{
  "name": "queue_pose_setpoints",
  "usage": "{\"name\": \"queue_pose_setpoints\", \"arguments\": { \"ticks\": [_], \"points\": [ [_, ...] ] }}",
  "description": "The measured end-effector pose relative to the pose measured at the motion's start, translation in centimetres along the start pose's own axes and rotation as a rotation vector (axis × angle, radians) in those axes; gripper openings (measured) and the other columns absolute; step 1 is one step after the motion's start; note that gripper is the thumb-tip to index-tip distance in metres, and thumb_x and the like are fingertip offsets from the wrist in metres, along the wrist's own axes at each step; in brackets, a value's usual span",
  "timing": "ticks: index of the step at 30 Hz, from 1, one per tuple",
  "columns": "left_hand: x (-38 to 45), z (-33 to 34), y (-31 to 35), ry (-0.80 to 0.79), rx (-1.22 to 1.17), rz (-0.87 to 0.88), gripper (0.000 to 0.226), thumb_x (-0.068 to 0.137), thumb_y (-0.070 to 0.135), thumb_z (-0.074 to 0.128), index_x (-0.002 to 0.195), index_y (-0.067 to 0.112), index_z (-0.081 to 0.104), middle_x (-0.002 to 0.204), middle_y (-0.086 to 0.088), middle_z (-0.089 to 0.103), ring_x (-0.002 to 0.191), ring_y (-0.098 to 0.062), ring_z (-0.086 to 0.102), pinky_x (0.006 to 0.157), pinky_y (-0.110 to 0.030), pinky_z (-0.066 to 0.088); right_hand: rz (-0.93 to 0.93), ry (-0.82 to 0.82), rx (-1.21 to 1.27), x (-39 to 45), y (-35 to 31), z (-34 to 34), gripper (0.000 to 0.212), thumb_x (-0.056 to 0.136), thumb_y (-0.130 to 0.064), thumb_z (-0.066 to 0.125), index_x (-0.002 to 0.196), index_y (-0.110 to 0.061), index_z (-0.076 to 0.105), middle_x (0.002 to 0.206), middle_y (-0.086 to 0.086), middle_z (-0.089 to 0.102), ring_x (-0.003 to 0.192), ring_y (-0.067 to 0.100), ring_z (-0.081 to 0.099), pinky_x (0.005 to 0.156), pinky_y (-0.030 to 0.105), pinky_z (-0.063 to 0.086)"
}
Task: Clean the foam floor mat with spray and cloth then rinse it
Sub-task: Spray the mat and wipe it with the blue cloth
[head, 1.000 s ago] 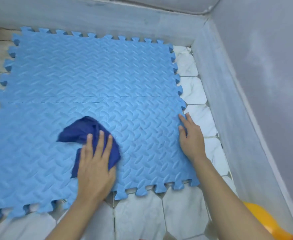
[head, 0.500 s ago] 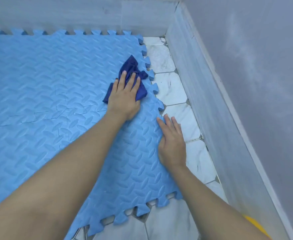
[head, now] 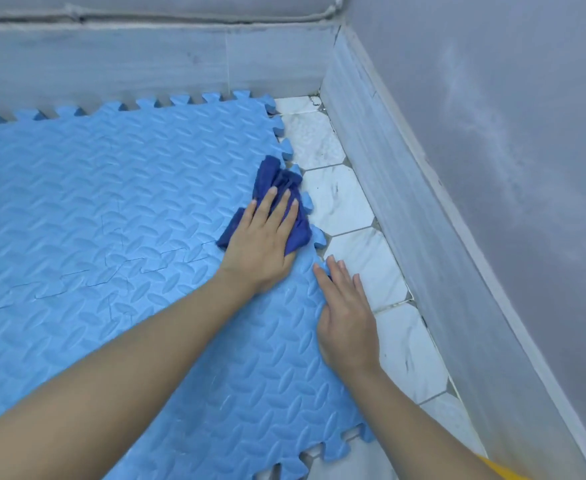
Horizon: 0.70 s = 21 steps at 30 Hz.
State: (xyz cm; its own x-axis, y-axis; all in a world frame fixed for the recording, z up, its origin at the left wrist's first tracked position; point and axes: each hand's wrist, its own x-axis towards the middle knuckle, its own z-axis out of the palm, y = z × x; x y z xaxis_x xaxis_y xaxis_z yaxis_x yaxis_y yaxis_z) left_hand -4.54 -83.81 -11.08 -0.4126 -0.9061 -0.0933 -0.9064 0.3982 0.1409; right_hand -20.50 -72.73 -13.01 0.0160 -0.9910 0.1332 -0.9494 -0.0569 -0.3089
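Wiping step, I judge: left hand [head: 262, 242], fingers flat, presses the dark blue cloth [head: 277, 183] at the foam mat [head: 111, 220]'s right edge. Right hand [head: 348, 315], released and flat, pins that edge beside the floor tiles [head: 360, 258]. Next calls for wiping along this edge, then rinsing.

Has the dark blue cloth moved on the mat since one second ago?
Yes. The dark blue cloth, under the left hand, went from the foam mat's near middle to its toothed right edge, beside the white tiles.

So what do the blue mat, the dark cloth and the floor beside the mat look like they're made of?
Blue mat: looks like soft foam, matte with a slight sheen; embossed leaf pattern and jigsaw edge tabs. Dark cloth: soft woven or microfibre fabric, judging by how it bunches into folds under the left hand. Floor: glossy hexagonal tiles, white with grey veining, probably ceramic or marble-look, with dark grout.
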Motion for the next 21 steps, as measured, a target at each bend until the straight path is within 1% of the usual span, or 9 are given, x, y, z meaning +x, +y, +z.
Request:
{"name": "queue_pose_setpoints", "arguments": {
  "ticks": [3, 5, 7, 9, 13, 16, 17, 19, 21],
  "points": [
    [5.3, -0.8, -1.3, -0.017, 0.004, -0.095, 0.065, 0.098, 0.043, 0.026, 0.153, 0.012, 0.008, 0.161, -0.004, 0.004, 0.147, -0.025, -0.005, 0.119, -0.043, 0.0, 0.004, 0.017, 0.004, 0.0, -0.2, -0.1, 0.063, 0.084, -0.003, 0.026, 0.14, -0.015, 0.052, 0.15, 0.006, 0.046, 0.142, 0.022, 0.038, 0.119, 0.041, 0.021],
    [5.5, -1.0, -2.5, -0.015, -0.023, -0.147, 0.064, 0.099, 0.041, 0.025, 0.153, 0.014, 0.003, 0.161, -0.002, -0.001, 0.147, -0.024, -0.01, 0.119, -0.043, 0.0, 0.009, 0.023, 0.019, 0.0, -0.1, -0.1, 0.063, 0.084, -0.004, 0.026, 0.139, -0.016, 0.052, 0.149, 0.006, 0.047, 0.142, 0.023, 0.038, 0.12, 0.042, 0.02],
    [2.5, -1.2, -3.8, -0.001, -0.051, -0.181, 0.064, 0.099, 0.039, 0.028, 0.153, 0.014, 0.004, 0.161, -0.002, 0.0, 0.147, -0.025, -0.009, 0.119, -0.043, 0.001, 0.017, 0.03, 0.044, 0.1, -0.1, -0.1, 0.063, 0.083, -0.005, 0.025, 0.139, -0.016, 0.053, 0.149, 0.006, 0.047, 0.141, 0.024, 0.039, 0.12, 0.045, 0.021],
    [-2.2, -1.0, -6.0, 0.03, -0.084, -0.262, 0.064, 0.098, 0.036, 0.031, 0.153, 0.013, 0.008, 0.161, -0.004, 0.003, 0.147, -0.028, -0.004, 0.118, -0.045, 0.004, 0.022, 0.031, 0.066, 0.1, -0.1, -0.2, 0.063, 0.082, -0.006, 0.025, 0.138, -0.016, 0.054, 0.148, 0.006, 0.048, 0.141, 0.025, 0.04, 0.12, 0.047, 0.021],
    [-12.8, -0.2, -11.9, 0.105, -0.088, -0.501, 0.067, 0.092, 0.04, 0.026, 0.151, 0.008, 0.02, 0.159, -0.011, 0.013, 0.144, -0.04, 0.01, 0.113, -0.054, 0.014, 0.026, 0.008, 0.063, 0.1, -0.2, -0.5, 0.063, 0.083, -0.009, 0.023, 0.138, -0.016, 0.053, 0.15, 0.006, 0.046, 0.142, 0.025, 0.038, 0.122, 0.044, 0.016],
    [-20.0, 0.3, -14.7, 0.116, -0.116, -0.679, 0.068, 0.09, 0.038, 0.028, 0.15, 0.006, 0.022, 0.159, -0.013, 0.013, 0.143, -0.044, 0.009, 0.112, -0.059, 0.015, 0.012, 0.004, 0.01, 0.1, -0.5, -0.5, 0.059, 0.085, -0.001, 0.032, 0.139, -0.013, 0.052, 0.149, 0.009, 0.046, 0.142, 0.028, 0.038, 0.122, 0.045, 0.014],
    [-21.7, 0.4, -14.5, 0.12, -0.136, -0.719, 0.066, 0.091, 0.036, 0.031, 0.15, 0.005, 0.022, 0.159, -0.013, 0.013, 0.143, -0.044, 0.007, 0.113, -0.059, 0.014, -0.002, 0.004, -0.032, 0.0, -0.7, -0.5, 0.059, 0.084, 0.002, 0.035, 0.139, -0.012, 0.052, 0.149, 0.01, 0.047, 0.142, 0.029, 0.038, 0.121, 0.047, 0.014],
    [-23.9, 0.8, -11.9, 0.14, -0.155, -0.762, 0.063, 0.094, 0.033, 0.035, 0.149, 0.004, 0.023, 0.158, -0.014, 0.015, 0.143, -0.044, 0.006, 0.113, -0.058, 0.013, -0.007, -0.017, -0.13, 0.0, -1.4, -0.8, 0.061, 0.083, 0.008, 0.039, 0.14, -0.01, 0.049, 0.149, 0.012, 0.045, 0.143, 0.032, 0.034, 0.12, 0.05, 0.013],
    [-24.7, 1.2, -7.0, 0.153, -0.172, -0.746, 0.063, 0.094, 0.033, 0.037, 0.149, 0.005, 0.024, 0.158, -0.012, 0.018, 0.145, -0.039, 0.006, 0.115, -0.054, 0.014, 0.074, -0.048, -0.151, 0.0, -2.9, -0.8, 0.066, 0.083, 0.013, 0.039, 0.145, -0.008, 0.042, 0.154, 0.014, 0.036, 0.146, 0.033, 0.026, 0.12, 0.049, 0.009]
  ]
}}
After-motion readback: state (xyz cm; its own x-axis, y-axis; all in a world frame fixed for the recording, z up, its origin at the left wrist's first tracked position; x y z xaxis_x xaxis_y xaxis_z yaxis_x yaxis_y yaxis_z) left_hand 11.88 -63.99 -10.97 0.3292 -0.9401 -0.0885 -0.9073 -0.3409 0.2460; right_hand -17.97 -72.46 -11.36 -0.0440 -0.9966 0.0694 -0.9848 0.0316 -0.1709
